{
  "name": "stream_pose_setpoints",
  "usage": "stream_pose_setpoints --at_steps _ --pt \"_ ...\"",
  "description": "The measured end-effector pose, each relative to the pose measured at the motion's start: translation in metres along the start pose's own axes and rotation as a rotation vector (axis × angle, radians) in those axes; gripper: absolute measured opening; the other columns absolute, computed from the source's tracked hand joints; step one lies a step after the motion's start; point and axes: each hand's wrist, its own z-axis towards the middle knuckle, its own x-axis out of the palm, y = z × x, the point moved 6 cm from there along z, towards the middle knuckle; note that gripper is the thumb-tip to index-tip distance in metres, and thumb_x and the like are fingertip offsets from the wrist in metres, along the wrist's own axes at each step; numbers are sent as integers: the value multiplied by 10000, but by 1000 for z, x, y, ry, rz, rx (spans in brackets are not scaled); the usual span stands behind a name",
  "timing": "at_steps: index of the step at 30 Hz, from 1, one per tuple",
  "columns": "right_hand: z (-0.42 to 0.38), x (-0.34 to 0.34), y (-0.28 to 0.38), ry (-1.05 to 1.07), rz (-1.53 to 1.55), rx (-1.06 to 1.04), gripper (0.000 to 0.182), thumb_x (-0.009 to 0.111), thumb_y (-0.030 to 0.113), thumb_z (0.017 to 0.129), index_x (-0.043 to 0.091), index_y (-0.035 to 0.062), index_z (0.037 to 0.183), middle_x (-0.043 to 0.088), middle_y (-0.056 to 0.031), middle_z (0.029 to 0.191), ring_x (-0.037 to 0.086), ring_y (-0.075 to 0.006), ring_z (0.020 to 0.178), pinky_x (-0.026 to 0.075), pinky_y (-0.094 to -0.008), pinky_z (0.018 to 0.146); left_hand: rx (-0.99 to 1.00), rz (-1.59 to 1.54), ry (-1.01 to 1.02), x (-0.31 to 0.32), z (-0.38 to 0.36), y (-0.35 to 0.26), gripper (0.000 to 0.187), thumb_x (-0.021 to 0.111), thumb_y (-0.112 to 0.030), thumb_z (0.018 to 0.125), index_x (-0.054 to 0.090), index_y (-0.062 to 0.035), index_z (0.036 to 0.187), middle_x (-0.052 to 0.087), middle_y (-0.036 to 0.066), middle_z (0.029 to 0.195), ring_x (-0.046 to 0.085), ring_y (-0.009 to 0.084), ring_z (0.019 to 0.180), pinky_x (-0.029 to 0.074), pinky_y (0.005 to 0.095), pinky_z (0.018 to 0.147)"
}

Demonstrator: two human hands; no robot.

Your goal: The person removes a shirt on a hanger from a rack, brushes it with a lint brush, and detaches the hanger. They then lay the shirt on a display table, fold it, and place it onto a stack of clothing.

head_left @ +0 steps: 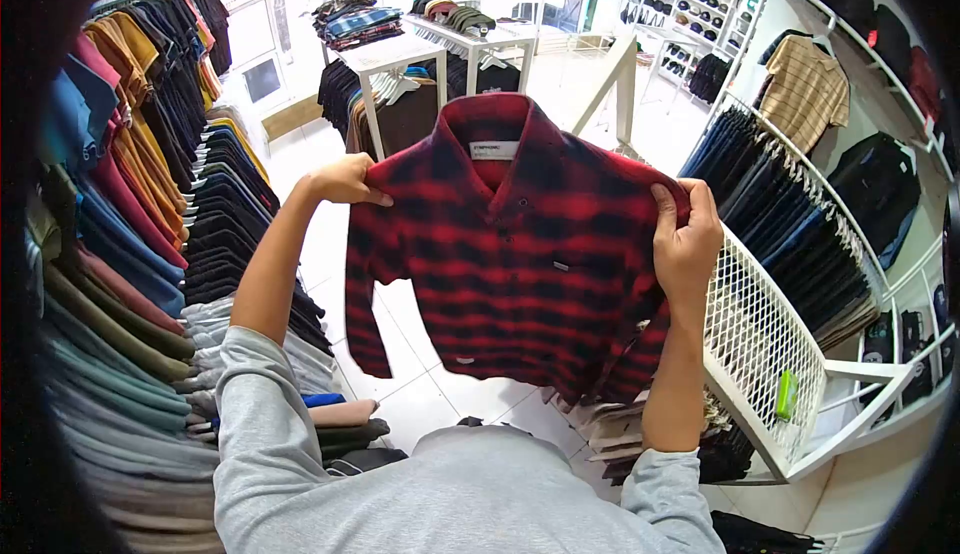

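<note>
A red and black plaid shirt (520,244) hangs spread out in front of me, its collar up and its front facing me. My left hand (345,180) pinches the shoulder on the left side of the view. At the opposite shoulder, my right hand (688,237) grips the cloth with the thumb in front. A white label (494,150) shows inside the collar. Both sleeves dangle down, and the lower hem bends away, so part of it is hidden.
Shirts on hangers (140,154) and stacked dark garments (225,224) line the left side. To the right stand a white mesh rack (760,324) with a green packet (787,395) and a rail of jeans (780,214). White tables (390,54) with folded clothes are farther back.
</note>
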Motion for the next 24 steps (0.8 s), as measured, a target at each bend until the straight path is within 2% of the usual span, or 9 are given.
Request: stream_pose_setpoints --at_steps 3,7,11,13,14,17,18,21,24 --pt "-4 13 -4 -18 -39 19 250 679 237 971 609 -3 978 636 -179 891 639 -377 806 501 -423 720 201 -204 102 25 25 18 421 840 -341 823 750 1 1050 752 123 926 705 211 870 543 361 813" --pt "-1 11 -10 -55 -14 81 200 679 185 968 614 -4 967 638 -173 878 644 -359 805 498 -412 720 283 -502 -76 6 32 12 299 813 -199 855 741 15 1050 752 73 889 668 128 820 539 328 791" --pt "11 8 -25 -131 70 167 205 675 195 989 622 -3 980 675 -143 843 640 -237 734 504 -361 700 294 -249 -82 -18 40 5 265 817 -105 826 729 -24 1063 746 70 932 678 159 878 530 333 833" --pt "11 11 -28 -124 84 194 195 672 190 992 624 1 985 680 -135 843 644 -213 747 507 -352 703 348 62 -165 -16 56 6 231 817 -116 801 729 -21 992 712 123 917 687 277 848 536 378 798" --pt "7 11 -28 -125 80 181 192 670 186 993 623 0 992 678 -136 847 639 -210 749 506 -350 709 428 150 -345 -21 58 6 169 765 -103 802 737 -42 958 666 161 928 664 361 871 536 438 773" --pt "-16 13 -32 -113 77 185 185 667 177 995 619 -1 1018 662 -137 852 625 -206 761 505 -344 733 244 216 -599 -46 66 7 181 690 -126 829 767 -113 992 661 165 1051 653 365 1009 527 465 852" --pt "-26 15 -28 -93 61 201 186 665 177 996 616 0 1028 656 -139 856 624 -210 770 505 -344 749 160 286 -638 -57 55 -10 273 607 -101 841 763 -173 1053 688 158 1011 677 371 979 539 480 829" --pt "-62 20 -24 -30 136 243 201 666 190 997 597 3 1021 633 -121 884 601 -178 812 489 -332 767 -52 333 -722 -67 70 -8 340 583 -113 861 739 -215 1145 715 145 935 702 376 920 554 470 776" --pt "-115 37 -23 164 374 398 186 703 147 958 584 9 994 621 -66 864 580 -135 810 476 -305 751 109 149 -898 -68 77 -3 422 527 -85 880 705 -229 1234 733 179 957 704 395 918 566 463 774"
